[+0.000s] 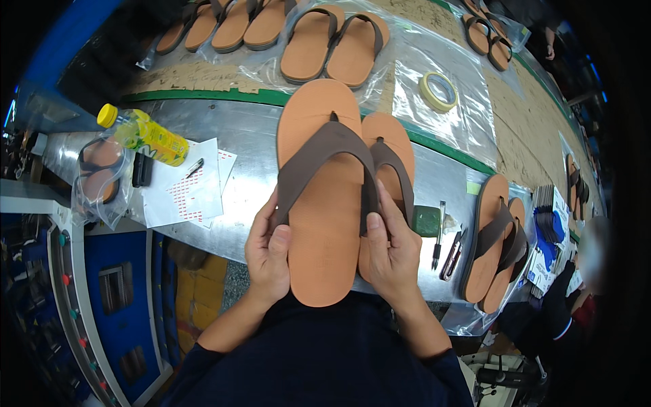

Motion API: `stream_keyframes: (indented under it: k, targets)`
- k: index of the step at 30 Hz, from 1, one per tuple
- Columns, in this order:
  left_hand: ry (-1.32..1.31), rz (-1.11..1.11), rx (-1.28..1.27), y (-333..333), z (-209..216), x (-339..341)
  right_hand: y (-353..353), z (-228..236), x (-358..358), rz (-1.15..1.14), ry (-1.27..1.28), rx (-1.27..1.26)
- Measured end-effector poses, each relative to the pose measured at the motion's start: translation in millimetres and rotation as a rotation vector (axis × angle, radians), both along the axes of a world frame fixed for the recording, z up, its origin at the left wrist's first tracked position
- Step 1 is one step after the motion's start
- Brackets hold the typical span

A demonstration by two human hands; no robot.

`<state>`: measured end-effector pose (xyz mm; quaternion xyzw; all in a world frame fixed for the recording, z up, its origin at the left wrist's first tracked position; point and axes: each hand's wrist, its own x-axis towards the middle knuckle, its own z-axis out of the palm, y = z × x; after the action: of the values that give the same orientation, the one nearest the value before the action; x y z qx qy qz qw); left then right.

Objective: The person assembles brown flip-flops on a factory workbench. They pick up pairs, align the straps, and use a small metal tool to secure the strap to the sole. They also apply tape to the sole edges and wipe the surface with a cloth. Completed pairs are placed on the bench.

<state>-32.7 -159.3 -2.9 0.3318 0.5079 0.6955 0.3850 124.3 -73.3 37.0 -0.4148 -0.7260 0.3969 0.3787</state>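
I hold a tan flip-flop [324, 251] with a dark brown strap upright in front of me, its toe pointing away. My left hand [268, 261] is closed on its left edge, thumb along the side and fingers partly hidden behind. My right hand [396, 258] is closed at its right edge, the thumb by the strap's end. A second matching flip-flop [393, 139] stands close behind and to the right, partly covered by the first one and by my right hand. Whether that hand grips the second one too cannot be made out.
Pairs of flip-flops stand on the far board [304, 54] and at the right [485, 264]. A yellow-labelled bottle [159, 139], papers [203, 183] and bagged sandals [100, 176] lie left. Tape [439, 91], a green block [426, 222] and a pen [439, 234] lie right. A person works at far right.
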Motion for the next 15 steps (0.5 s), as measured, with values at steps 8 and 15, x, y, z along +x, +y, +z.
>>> stream_keyframes:
  k: [8, 15]
  targets:
    - [-0.28, 0.208, 0.002, -37, -26, -27, 55, 1, 98, -0.5, -0.355, 0.112]
    - [-0.909, -0.158, 0.262, 5, -42, -43, 51, -39, 146, -0.444, -0.837, 0.058]
